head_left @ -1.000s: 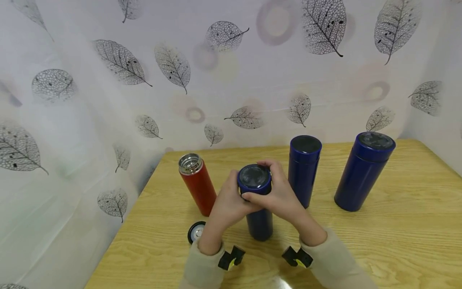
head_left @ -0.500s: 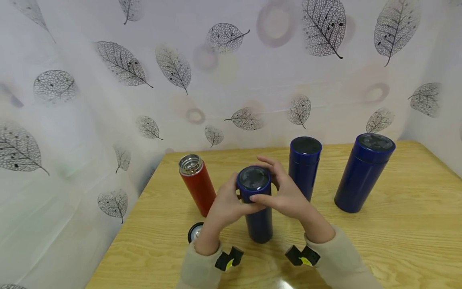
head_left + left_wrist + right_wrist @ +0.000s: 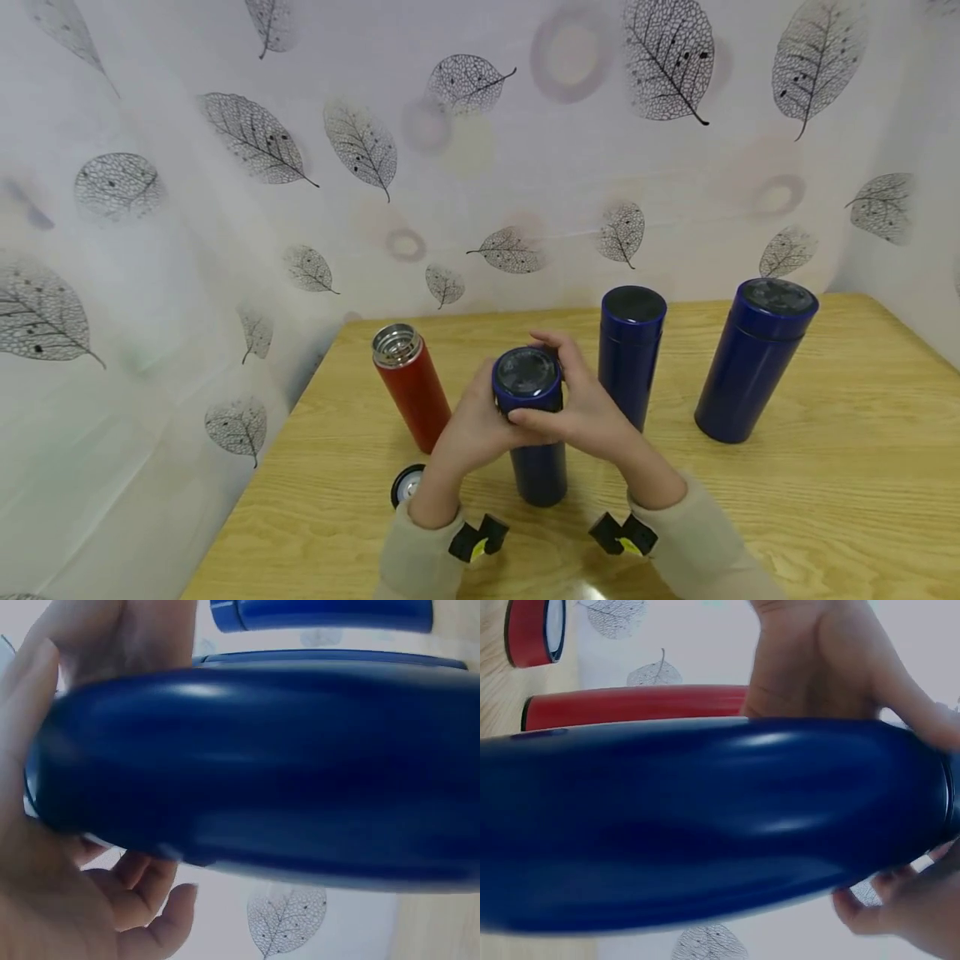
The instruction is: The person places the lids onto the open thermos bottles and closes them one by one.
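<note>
A dark blue thermos (image 3: 540,479) stands upright on the table between both hands in the head view. My left hand (image 3: 480,423) curls round its upper part from the left, just below the lid. From the right, my right hand (image 3: 592,417) grips the lid (image 3: 528,373), thumb across the near side and fingers on the far side. In the left wrist view the blue body (image 3: 300,772) runs across the picture, with fingers (image 3: 154,896) wrapping behind its top end. The right wrist view shows the same body (image 3: 705,817) from the other side.
An uncapped red thermos (image 3: 416,392) stands at the left, its steel mouth showing. Its lid (image 3: 407,485) lies nearby, inner side up, partly hidden by my left forearm. Two capped blue thermoses (image 3: 632,367) (image 3: 753,367) stand on the right. A leaf-patterned curtain (image 3: 525,158) hangs behind.
Half a second ago the right hand's fingers were raised and spread off the lid's far side. Now they lie round the lid again. The thermos and left hand stay in place.
</note>
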Motion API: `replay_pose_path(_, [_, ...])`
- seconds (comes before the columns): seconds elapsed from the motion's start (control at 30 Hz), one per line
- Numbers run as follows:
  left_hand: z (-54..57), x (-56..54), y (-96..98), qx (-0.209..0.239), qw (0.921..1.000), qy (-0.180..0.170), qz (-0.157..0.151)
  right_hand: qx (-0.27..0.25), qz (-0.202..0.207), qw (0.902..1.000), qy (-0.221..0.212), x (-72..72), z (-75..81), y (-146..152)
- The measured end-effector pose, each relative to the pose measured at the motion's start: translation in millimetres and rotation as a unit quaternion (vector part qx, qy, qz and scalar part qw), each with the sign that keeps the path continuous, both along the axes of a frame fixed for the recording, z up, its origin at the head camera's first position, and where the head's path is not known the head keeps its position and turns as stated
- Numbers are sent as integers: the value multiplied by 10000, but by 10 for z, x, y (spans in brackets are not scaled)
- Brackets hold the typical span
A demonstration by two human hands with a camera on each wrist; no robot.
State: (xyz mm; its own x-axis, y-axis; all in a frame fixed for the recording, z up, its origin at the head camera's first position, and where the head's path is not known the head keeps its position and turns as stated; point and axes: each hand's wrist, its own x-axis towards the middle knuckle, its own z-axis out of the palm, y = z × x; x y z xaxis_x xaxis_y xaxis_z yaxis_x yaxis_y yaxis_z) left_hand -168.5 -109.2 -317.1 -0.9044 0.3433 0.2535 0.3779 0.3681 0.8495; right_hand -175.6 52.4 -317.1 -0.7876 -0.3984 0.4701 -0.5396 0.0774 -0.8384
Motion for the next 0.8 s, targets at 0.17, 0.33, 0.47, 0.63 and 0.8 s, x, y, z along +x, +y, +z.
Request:
replay_pose_path(0.17, [75,2,-60,375,9952,-327,-844,-188,946,9952,-139,-32,13,72])
replay_pose_path(0.33, [209,77,-41,565,9910,-671,-1009,-174,775,9968,73,-34,35,93])
replay_pose_path(0.47, [118,39,-40,428,9938,-757,-691,-97,401,9991,67,-7,52,83])
replay_pose_path(0.63, [1,-12,-34,148,9987,-439,-211,-56,-47,10000,16,24,40,34])
replay_pose_path(0.8, [-28,-8,31,-325,9978,-10,580,-37,-519,9986,107,47,30,-16])
